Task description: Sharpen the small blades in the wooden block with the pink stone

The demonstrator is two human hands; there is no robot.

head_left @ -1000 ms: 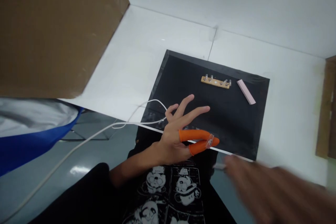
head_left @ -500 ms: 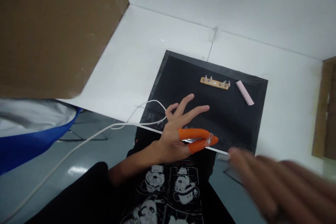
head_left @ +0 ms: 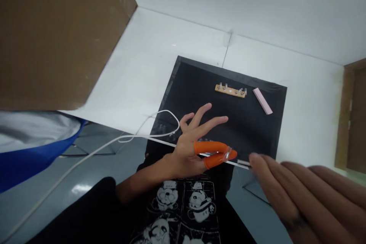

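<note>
My left hand [head_left: 185,152] wears orange finger covers [head_left: 210,147] on thumb and forefinger. Between those two tips it pinches a small clear plastic piece [head_left: 227,154]; the other fingers are spread. From the lower right comes my right hand [head_left: 305,194], its fingers closed on a thin, pale rod-like tool [head_left: 243,162]. Only the rod's end shows, pointing at the clear piece with a small gap between; the rest is hidden by the fingers. Beyond the hands, a light wooden strip [head_left: 230,91] with several small clear pieces standing on it lies beside a pink bar [head_left: 262,101].
A black mat [head_left: 194,84] covers part of the white table [head_left: 151,45]. A white cable [head_left: 100,146] loops over the front edge at left. Large brown cardboard [head_left: 57,38] stands at the left. A brown panel [head_left: 356,118] is at the far right.
My right hand was blurred by motion and now shows more sharply, with the thin rod visible at its fingertips. The left hand keeps its pinch; the view has shifted slightly.
</note>
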